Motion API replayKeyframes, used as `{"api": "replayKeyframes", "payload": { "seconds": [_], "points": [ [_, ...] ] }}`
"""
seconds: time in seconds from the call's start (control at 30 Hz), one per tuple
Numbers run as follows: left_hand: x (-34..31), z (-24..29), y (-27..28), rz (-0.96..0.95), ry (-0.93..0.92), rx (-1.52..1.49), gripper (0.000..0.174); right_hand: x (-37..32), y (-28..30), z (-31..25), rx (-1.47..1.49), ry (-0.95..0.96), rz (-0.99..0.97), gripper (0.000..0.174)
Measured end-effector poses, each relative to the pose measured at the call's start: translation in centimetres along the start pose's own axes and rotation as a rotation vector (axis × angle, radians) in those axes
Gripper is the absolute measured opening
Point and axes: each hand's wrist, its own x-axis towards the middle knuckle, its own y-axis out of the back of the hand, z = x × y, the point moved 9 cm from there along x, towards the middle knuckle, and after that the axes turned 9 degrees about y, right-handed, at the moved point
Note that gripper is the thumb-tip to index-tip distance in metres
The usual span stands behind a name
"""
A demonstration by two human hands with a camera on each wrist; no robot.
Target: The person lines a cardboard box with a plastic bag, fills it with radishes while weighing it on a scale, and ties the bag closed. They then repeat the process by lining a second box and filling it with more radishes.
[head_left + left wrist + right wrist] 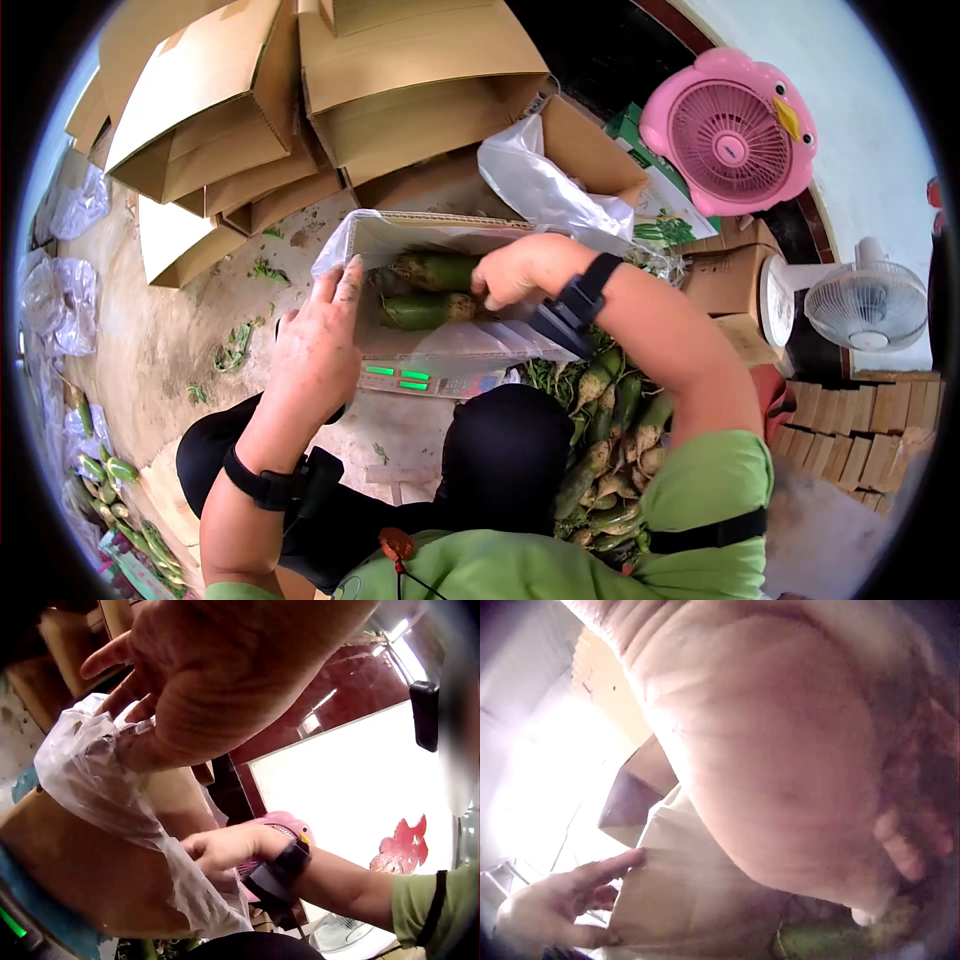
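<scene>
Two green radishes (430, 311) lie side by side in a cardboard box (440, 218) lined with a clear plastic bag (112, 780). My left hand (322, 335) grips the box's left edge, with bag film between thumb and fingers in the left wrist view. Inside the box, my right hand (525, 270) reaches down at the pale root ends of the radishes. Its fingers bend inward in the right wrist view, thumb tip right by a radish (817, 939); the palm hides most of the grasp, and I cannot tell whether it holds one. Under the box sits a scale (430, 381) with green digits.
A heap of green radishes (610, 440) lies beside my right knee. Large cardboard boxes (410, 100) stand ahead on the left. Beyond the lined box is another open box (590, 165) with white plastic. A pink fan (735, 140) and a white fan (865, 305) stand right.
</scene>
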Motion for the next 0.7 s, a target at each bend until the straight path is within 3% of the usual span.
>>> {"api": "replayKeyframes", "payload": {
  "seconds": [0.13, 0.23, 0.3, 0.47, 0.53, 0.63, 0.7],
  "points": [
    [0.1, -0.1, -0.3, -0.038, 0.046, -0.012, 0.071, -4.8, -2.4, -0.4, -0.185, -0.017, 0.111, 0.031],
    [0.3, -0.4, 0.2, 0.052, 0.039, -0.092, 0.072, -7.1, -3.5, -0.4, -0.172, -0.012, 0.271, 0.023],
    [0.3, -0.6, 0.1, 0.065, 0.017, -0.107, 0.073, -9.8, -2.2, -1.6, -0.245, 0.109, 0.511, 0.019],
    [1.0, -0.9, 0.1, 0.102, -0.041, -0.183, 0.072, -17.9, -0.5, -0.4, 0.194, 0.219, 0.968, 0.020],
    [0.6, -0.3, 0.6, 0.069, 0.027, -0.210, 0.072, -21.8, -0.9, -0.1, 0.149, 0.184, 1.142, 0.022],
    [0.5, 0.1, 1.0, 0.175, -0.109, -0.174, 0.071, -25.6, -3.6, 0.8, 0.240, 0.099, 1.264, 0.023],
    [0.3, 0.3, 1.0, 0.165, -0.102, -0.180, 0.071, -26.3, -6.3, 1.4, 0.337, 0.059, 1.279, 0.023]
  ]
}}
